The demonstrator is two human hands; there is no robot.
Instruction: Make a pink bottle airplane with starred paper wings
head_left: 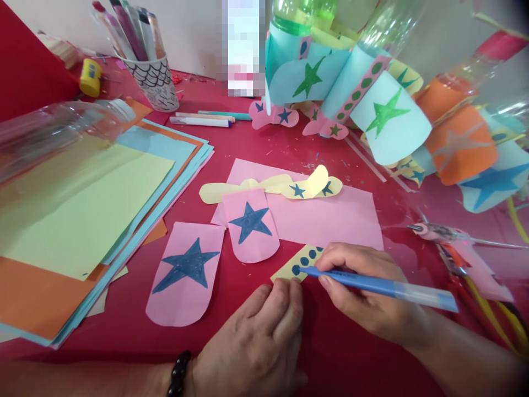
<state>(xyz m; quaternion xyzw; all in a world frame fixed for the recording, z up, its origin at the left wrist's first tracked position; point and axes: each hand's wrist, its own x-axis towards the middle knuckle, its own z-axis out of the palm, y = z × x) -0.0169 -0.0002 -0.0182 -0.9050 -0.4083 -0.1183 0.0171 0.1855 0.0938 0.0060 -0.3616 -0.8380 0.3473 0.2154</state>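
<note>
Left hand (258, 336), black bracelet (179, 375) at the wrist, is lying nearest the camera, its bent fingertips touching the lower edge of a yellow strip (294, 261); whether they are gripping it cannot be determined. Right hand (363, 289) is clasping a blue marker (372, 284) between thumb and fingers. Marker tip is pointing left and slightly upward in view, meeting a blue dot near the strip's lower-left end; its long axis is running nearly level. Strip is resting on the red table (248, 275), its long axis slanting from lower left to upper right. Just beyond, a pink sheet (330, 218) is lying.
</note>
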